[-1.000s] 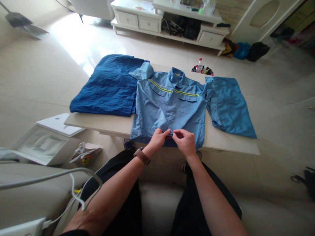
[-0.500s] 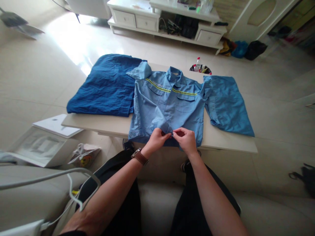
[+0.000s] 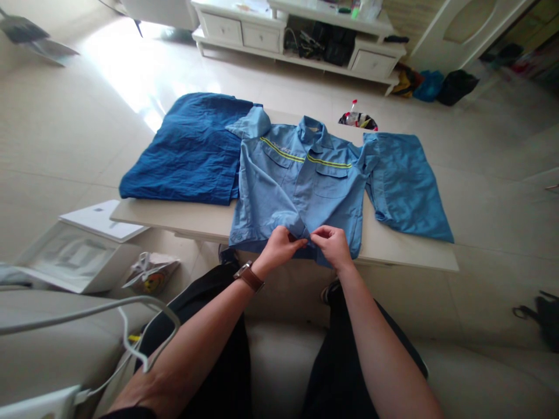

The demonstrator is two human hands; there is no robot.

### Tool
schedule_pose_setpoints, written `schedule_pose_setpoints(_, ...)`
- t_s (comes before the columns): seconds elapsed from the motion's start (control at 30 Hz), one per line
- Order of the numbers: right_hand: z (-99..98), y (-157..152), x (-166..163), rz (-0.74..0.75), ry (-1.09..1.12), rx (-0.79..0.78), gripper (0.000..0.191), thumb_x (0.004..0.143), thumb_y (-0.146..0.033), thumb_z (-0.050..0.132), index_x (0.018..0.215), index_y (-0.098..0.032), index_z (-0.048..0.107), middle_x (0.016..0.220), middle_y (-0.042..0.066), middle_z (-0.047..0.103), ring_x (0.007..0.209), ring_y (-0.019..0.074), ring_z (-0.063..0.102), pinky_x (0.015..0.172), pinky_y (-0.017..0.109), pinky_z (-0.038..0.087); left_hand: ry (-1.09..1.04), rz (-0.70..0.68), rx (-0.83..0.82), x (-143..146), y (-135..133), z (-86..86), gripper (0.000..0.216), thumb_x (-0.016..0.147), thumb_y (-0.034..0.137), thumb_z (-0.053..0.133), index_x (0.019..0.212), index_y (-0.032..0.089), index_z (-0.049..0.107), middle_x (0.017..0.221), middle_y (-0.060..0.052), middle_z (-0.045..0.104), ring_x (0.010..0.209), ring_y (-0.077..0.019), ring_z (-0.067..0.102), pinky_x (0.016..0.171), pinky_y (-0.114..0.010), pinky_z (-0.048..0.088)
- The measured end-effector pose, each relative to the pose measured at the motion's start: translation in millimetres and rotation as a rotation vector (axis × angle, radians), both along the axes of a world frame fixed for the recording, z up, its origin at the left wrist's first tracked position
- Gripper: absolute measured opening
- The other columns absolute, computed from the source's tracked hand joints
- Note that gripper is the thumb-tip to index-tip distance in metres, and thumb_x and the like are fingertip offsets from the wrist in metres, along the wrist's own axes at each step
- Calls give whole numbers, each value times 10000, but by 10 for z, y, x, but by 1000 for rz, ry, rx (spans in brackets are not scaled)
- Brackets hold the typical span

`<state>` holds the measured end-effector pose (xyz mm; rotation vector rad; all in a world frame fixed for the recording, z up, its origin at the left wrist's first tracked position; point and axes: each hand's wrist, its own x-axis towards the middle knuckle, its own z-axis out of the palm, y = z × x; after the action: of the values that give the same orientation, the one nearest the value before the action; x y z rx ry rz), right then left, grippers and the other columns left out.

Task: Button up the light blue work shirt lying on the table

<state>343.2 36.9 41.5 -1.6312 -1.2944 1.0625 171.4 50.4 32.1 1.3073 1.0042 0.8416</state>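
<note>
A light blue work jacket [image 3: 301,180] with yellow stripes across the chest lies front up on a pale table [image 3: 413,247], its collar at the far side. At the near hem, my left hand [image 3: 282,247] pinches the lower front edge between thumb and fingers. Close beside it, my right hand [image 3: 332,245] pinches the other front edge at the same height. The fingertips almost meet at the middle of the hem, and whatever small fastening may be there is hidden. Cloth bunches up just beyond the left fingers.
Folded dark blue cloth [image 3: 187,154] lies left of the jacket, and a folded lighter blue garment [image 3: 406,180] lies to its right. An open white box [image 3: 78,256] and a tied plastic bag [image 3: 151,273] sit on the floor at left. A white cable [image 3: 144,299] loops near my left forearm.
Both hands keep their pinch on the hem, with only a slight shift of the fingers. The whole view has moved a little; the garments lie as before.
</note>
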Motion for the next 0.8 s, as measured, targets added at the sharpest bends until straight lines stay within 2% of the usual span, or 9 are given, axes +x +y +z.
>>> schedule_pose_setpoints(0.17, 68, -15, -2, 87, -4, 88, 219, 742, -391, 724, 786, -178, 752, 747, 55, 762, 661, 193, 695, 638, 288, 532, 55, 35, -65, -37, 56, 20, 203, 787, 306, 733, 669, 148, 684, 665, -45, 691, 613, -155, 599, 563, -253, 435)
schedule_pose_setpoints(0.33, 98, -55, 12, 257, -293, 273, 99, 834, -248, 650, 789, -203, 725, 765, 38, 748, 688, 182, 696, 677, 283, 531, 208, 12, -71, -82, 66, -25, 217, 773, 306, 729, 627, 152, 686, 596, -36, 660, 557, -141, 558, 514, -245, 372)
schedule_pose_setpoints(0.5, 37, -77, 40, 389, -499, 336, 103, 879, -179, 620, 801, -205, 683, 780, 40, 728, 728, 186, 685, 721, 285, 498, 300, -57, 0, -89, 38, 30, 218, 771, 284, 694, 597, 159, 651, 577, -19, 630, 532, -123, 500, 504, -257, 323)
schedule_pose_setpoints(0.6, -10, -90, 32, 408, -577, 346, 121, 907, -173, 592, 816, -207, 665, 795, 44, 714, 737, 187, 668, 722, 285, 474, 299, -93, 8, -93, 47, 50, 208, 762, 268, 678, 590, 162, 627, 568, 0, 603, 526, -107, 467, 497, -251, 294)
schedule_pose_setpoints(0.7, -29, -99, 14, 395, -605, 357, 136, 921, -182, 572, 816, -208, 655, 794, 48, 702, 746, 190, 660, 720, 283, 460, 302, -70, 28, -94, 60, 42, 222, 736, 254, 687, 563, 169, 576, 546, 18, 559, 517, -93, 430, 481, -245, 254)
schedule_pose_setpoints(0.8, -5, -97, 2, 388, -574, 332, 140, 925, -198, 566, 820, -209, 657, 790, 47, 702, 748, 190, 663, 723, 282, 455, 277, -78, 17, -96, 64, 28, 197, 741, 257, 685, 582, 168, 608, 556, 12, 578, 521, -99, 450, 484, -246, 271)
